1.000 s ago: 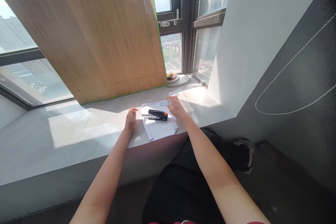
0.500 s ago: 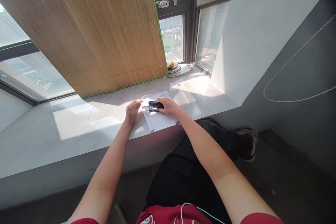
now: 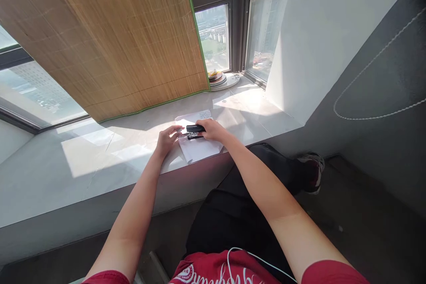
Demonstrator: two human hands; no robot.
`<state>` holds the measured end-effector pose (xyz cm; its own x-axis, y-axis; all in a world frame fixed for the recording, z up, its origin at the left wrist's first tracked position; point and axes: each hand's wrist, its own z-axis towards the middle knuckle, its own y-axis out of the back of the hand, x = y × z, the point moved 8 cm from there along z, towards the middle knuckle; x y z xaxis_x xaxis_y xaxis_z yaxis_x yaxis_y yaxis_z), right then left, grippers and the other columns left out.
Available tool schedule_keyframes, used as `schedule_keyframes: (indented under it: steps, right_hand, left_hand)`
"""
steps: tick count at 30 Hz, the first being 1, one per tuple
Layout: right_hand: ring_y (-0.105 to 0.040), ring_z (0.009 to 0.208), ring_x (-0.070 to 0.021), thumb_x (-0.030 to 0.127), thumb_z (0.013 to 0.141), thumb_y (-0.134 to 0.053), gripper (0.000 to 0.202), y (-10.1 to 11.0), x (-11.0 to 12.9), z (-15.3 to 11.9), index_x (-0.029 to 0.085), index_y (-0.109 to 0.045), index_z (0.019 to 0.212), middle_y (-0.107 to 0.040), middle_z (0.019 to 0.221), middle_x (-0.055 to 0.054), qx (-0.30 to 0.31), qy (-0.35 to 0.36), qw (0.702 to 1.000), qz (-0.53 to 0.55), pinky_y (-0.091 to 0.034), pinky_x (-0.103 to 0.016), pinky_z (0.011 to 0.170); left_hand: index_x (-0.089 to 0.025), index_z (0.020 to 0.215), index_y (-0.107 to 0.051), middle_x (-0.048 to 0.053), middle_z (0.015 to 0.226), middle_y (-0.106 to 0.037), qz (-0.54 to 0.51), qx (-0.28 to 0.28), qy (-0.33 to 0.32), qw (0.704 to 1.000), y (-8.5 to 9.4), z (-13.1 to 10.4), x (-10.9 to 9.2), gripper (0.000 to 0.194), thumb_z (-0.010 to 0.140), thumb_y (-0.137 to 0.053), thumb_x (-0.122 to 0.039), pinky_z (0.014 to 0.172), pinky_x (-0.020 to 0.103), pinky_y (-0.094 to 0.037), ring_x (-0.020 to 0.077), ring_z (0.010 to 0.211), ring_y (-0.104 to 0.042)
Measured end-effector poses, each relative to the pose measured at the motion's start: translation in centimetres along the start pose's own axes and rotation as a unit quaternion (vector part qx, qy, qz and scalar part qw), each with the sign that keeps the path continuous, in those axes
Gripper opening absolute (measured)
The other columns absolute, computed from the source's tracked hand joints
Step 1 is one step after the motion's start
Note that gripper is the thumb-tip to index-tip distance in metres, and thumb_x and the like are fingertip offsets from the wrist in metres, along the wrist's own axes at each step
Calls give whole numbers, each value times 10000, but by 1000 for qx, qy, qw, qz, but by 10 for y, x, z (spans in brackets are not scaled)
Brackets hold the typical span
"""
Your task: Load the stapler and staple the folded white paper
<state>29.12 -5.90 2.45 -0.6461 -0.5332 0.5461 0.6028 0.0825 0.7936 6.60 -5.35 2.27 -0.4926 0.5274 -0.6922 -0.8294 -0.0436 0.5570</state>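
Observation:
A black stapler [image 3: 195, 128] is held over white paper sheets [image 3: 201, 151], its top arm raised apart from the metal part and base below. My right hand [image 3: 213, 129] is closed around its right end. At the stapler's left end, my left hand [image 3: 168, 140] has its thumb and fingers closed on the thin metal part that sticks out there. What lies between those fingertips is too small to make out. The paper rests on the sill, with a printed patch at its far edge.
The pale tiled window sill [image 3: 89, 155] carries strong sun patches. A bamboo blind [image 3: 140, 44] hangs over its far side. Stacked plates [image 3: 218, 80] stand in the window corner. A white beaded cord [image 3: 362, 118] hangs at the right. My bent leg [image 3: 239, 204] is below the sill's front edge.
My left hand has moved right, onto the stapler's left end; before, its fingers were just short of it. My right hand keeps its grip. The view has shifted slightly.

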Motion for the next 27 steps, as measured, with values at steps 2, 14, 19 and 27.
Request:
schedule_keyframes:
  steps: [2, 14, 19, 27]
  right_hand:
    - [-679, 989, -250, 186, 934, -739, 238, 0, 1, 0, 229, -733, 1168, -779, 1126, -76, 0, 2, 1000, -4, -394, -289, 738]
    - [-666, 999, -257, 182, 942, -715, 251, -7, -4, 4, 228, -700, 1188, -760, 1176, -98, 2, 17, 1000, -20, -398, -297, 749]
    - [-659, 1008, -255, 180, 943, -711, 237, -6, -2, 4, 225, -686, 1174, -746, 1167, -99, 4, 16, 999, -27, -389, -290, 744]
    - [-656, 996, -248, 165, 957, -692, 210, -3, 1, 2, 215, -675, 1160, -742, 1141, -98, 11, 13, 1000, -26, -382, -282, 729]
  left_hand:
    - [-235, 1113, -805, 106, 1160, -842, 21, 24, -10, 999, -5, 1, -1, 263, 970, -761, -451, 1113, 546, -610, 304, 1110, -800]
    - [-253, 1127, -764, 105, 1147, -836, 54, 82, -12, 995, -17, 2, 0, 278, 966, -739, -477, 975, 471, -637, 315, 1115, -800]
    - [-258, 1114, -796, 90, 1125, -844, 70, 98, -7, 993, -19, 3, -1, 281, 962, -704, -476, 954, 450, -619, 303, 1081, -793]
    - [-253, 1022, -844, 89, 1052, -858, 83, 73, 6, 994, -13, 3, 0, 272, 911, -746, -480, 912, 452, -619, 305, 977, -786]
